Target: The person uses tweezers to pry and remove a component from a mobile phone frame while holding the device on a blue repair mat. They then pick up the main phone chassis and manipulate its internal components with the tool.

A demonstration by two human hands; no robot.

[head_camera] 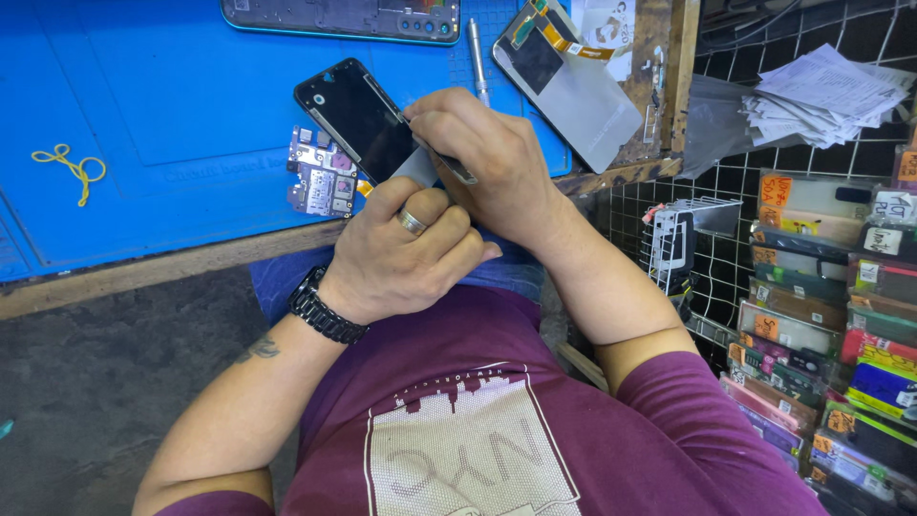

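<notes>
A: Where is the phone screen [355, 117] found?

B: It is held at the near edge of the blue mat [172, 115], its lower end gripped between both hands and its upper end tilted away from them, above the table [115, 277].

A: How are the hands seen?

B: The left hand [396, 256] is curled closed under the lower end of the screen, thumb on top, a ring on one finger. The right hand [487, 162] is pressed together around a thin metal tool [444, 161], whose tip is laid along the screen's edge just beyond the left thumb.

A: How is the panel judged to handle?

B: It is judged light, thin and stiff, yet brittle: glass that could be cracked by bending or by levering at one point. The glossy face is likely slippery. It is best taken by its long edges or lower frame, not pressed at the middle.

A: What lies about the hands?

B: A small circuit board [323, 175] is seen just left of the left hand, touching the mat. Beyond the right hand, a second display with an orange ribbon [573, 81] and a grey pen-shaped tool [478, 57] are laid.
</notes>
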